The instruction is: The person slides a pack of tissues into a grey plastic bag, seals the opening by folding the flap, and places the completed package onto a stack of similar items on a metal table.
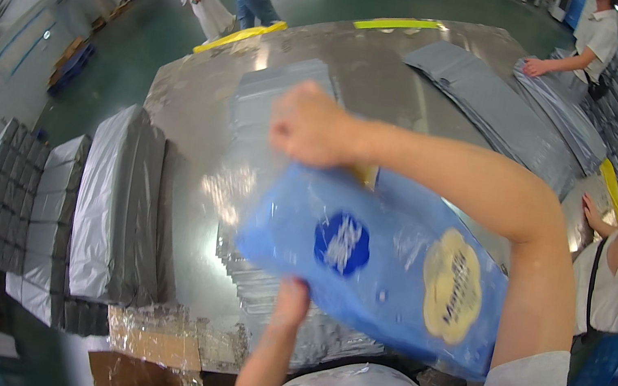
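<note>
A large blue plastic package [382, 247] with a dark blue badge and a cream flower-shaped label is held tilted over the metal table [201, 100]. My left hand [293, 299] grips its lower edge, thumb on the near side and the fingers hidden behind. My right arm reaches across above the package from the right. At its upper left edge, my right hand [311, 125] is closed into a fist, slightly blurred; what it holds, if anything, cannot be made out. Beneath the package lies a fanned stack of grey plastic bags [265, 301], and another flat grey pile [285, 94] sits beyond it.
Wrapped grey bundles [116, 209] stand along the table's left side. Long grey piles [489, 109] lie at the far right. Yellow strips [396, 25] mark the table edge. A cardboard box [153, 372] stands at the near left. Co-workers [594, 53] are at the right; other people stand beyond.
</note>
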A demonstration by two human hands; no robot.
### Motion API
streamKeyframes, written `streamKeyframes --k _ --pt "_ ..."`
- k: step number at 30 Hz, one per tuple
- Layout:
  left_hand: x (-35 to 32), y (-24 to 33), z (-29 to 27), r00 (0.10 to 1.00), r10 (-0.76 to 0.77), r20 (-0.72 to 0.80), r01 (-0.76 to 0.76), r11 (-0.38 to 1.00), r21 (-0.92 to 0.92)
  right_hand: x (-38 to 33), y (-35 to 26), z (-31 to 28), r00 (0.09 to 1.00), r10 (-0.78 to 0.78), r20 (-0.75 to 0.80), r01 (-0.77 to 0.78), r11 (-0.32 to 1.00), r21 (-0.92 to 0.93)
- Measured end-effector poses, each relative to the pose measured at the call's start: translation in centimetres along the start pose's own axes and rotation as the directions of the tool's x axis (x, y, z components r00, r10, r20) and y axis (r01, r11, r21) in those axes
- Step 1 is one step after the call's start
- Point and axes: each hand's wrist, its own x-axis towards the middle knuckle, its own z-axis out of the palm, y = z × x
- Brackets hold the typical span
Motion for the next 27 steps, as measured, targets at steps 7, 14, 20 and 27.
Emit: streamKeyframes --k 7,14,20,27 --pt "10.6 -0.5 -5.1 0.929 -0.102 -0.356 -0.012 0.952 -0.305 -8.6 7.7 1.8 0.854 0.509 0.106 -0.515 0.857 0.027" --pt "-1.4 -10.4 0.7 0.840 -0.511 0.181 0.524 0.851 -0.030 -41.8 6.4 2.5 -0.171 0.696 0.697 -0.862 -0.448 0.237" --pt "-5.9 -11.8 7.8 0.916 -0.358 0.182 0.371 0.927 -0.047 -40.0 -2.3 0.3 -0.137 0.683 0.717 -0.516 -0.667 0.537" --pt "-6.2 -9.9 6.5 0.965 -0.225 0.135 0.258 0.906 -0.335 -35.9 -8.4 2.5 0.118 0.652 0.749 -0.419 -0.651 0.632"
